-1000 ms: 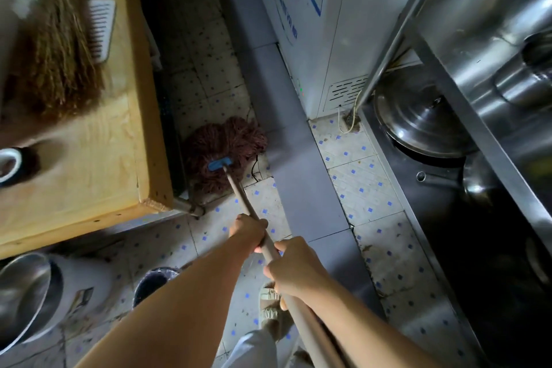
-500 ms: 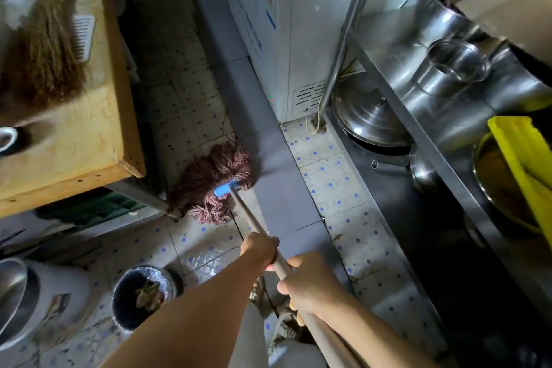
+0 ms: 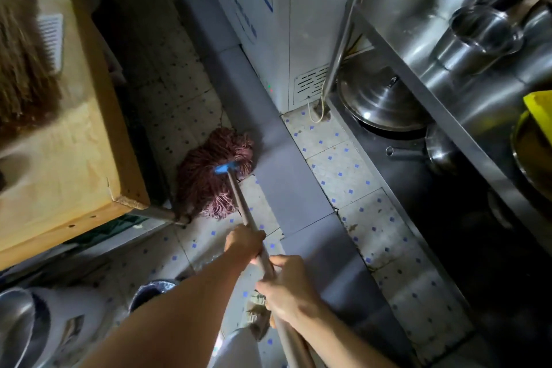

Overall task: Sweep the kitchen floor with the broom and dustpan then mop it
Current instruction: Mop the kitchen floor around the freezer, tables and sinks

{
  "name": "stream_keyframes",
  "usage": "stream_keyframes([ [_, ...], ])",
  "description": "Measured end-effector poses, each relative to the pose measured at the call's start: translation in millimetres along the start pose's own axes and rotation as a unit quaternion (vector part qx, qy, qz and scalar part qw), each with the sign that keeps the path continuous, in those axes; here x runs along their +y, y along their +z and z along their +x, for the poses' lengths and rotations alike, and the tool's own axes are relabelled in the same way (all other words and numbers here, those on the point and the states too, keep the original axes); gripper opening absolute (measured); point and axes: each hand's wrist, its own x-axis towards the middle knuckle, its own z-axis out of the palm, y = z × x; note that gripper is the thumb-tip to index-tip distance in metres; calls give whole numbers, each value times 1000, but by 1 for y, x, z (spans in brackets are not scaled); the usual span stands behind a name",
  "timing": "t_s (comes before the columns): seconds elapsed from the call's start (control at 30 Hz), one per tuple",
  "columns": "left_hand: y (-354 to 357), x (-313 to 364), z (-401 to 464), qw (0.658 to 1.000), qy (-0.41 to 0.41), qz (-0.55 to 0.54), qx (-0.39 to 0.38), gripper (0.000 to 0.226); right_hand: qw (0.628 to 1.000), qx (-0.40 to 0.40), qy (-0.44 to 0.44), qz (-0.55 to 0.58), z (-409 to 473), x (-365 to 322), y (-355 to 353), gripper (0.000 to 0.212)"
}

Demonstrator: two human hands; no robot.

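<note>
both hands grip the reddish string mop (image 3: 215,172) by its handle: left hand (image 3: 245,243), right hand (image 3: 288,290).

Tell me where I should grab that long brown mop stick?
Grip the long brown mop stick on its bare middle, from above, one hand over the other. It slants up from the reddish string mop head on the floor. The left hand and right hand hold it so.

Both forearms bare, no sleeves visible, no watch or rings on the left hand (image 3: 245,243) or right hand (image 3: 288,293). Light-coloured trouser leg (image 3: 236,349); beige shoe (image 3: 258,317), blurred.
</note>
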Motion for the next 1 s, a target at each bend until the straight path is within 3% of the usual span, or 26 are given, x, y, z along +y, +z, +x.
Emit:
stream_keyframes([
  [0.17, -21, 8, 31, 999, 16, 8, 46, 41, 1000, 8, -4, -7, 24, -20, 7, 19],
  [0.37, -20, 17, 40, 999, 34, 15, 27, 35, 999, 28, -24, -4, 34, -20, 6, 25],
  [0.8, 14, -23, -37, 996, 59, 67, -9, 32, 999, 32, -3, -9, -37, 37, 5, 17],
  [1.0, 37, -39, -76, 994, 71, 74, -23, 32, 998, 40, -25, -42, -70, 69, -4, 28],
])
